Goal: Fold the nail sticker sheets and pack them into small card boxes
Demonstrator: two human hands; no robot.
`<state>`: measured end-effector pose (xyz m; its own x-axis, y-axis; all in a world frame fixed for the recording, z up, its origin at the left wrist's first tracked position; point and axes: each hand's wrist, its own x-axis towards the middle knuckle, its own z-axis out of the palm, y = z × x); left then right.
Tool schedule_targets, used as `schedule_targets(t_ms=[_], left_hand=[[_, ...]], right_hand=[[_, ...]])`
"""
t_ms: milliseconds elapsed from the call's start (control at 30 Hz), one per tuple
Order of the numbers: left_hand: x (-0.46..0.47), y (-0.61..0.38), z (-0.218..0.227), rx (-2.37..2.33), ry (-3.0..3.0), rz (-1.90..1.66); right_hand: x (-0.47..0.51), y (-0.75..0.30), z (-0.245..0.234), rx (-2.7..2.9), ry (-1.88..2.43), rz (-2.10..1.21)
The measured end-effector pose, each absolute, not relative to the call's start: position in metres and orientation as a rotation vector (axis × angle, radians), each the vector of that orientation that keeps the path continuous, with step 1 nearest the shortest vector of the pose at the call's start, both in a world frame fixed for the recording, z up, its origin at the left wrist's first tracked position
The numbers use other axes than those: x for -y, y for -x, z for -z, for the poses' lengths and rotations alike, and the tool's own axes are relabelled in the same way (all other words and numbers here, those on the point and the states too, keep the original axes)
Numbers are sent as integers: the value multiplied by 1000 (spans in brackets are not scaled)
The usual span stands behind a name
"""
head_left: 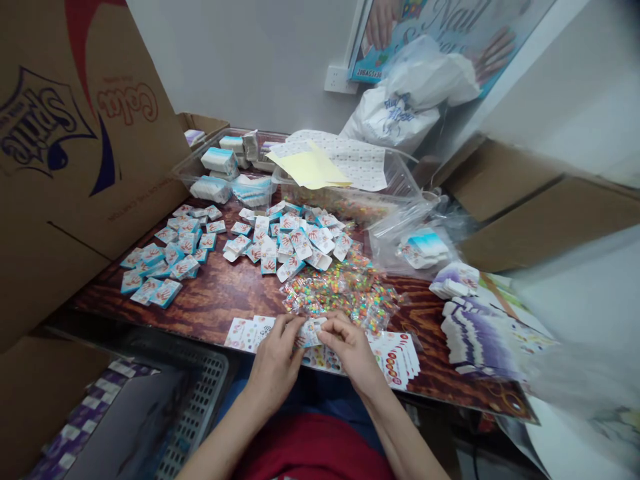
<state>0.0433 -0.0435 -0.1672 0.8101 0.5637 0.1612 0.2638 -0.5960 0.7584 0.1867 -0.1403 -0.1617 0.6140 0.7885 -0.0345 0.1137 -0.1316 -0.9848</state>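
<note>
Left hand (274, 353) and right hand (351, 350) pinch a small white printed card (311, 332) closely between their fingertips, just below a heap of shiny multicoloured sachets (340, 297).

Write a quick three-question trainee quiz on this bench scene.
1. What do the left hand and right hand pinch between their fingers?
2. True or false: the small cards with red hand prints lie on the wood-grain table top.
3. Which lies nearest the hands? A) the yellow sheets B) the small clear packets of colourful pieces C) the white plastic bag

Key: 1 a small printed card; 2 true; 3 B.
</note>
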Motion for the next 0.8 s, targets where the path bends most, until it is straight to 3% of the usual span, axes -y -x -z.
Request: schedule_targets(t_ms=[467, 667, 800], left_hand=[[43, -46, 171, -692, -2189, -613], [44, -45, 174, -632, -2167, -602], [43, -43, 175, -621, -2180, -590]], right_hand=[[134, -172, 160, 730, 1756, -456], [133, -184, 147, 771, 1627, -746], [135, -188, 142, 910, 1697, -663]])
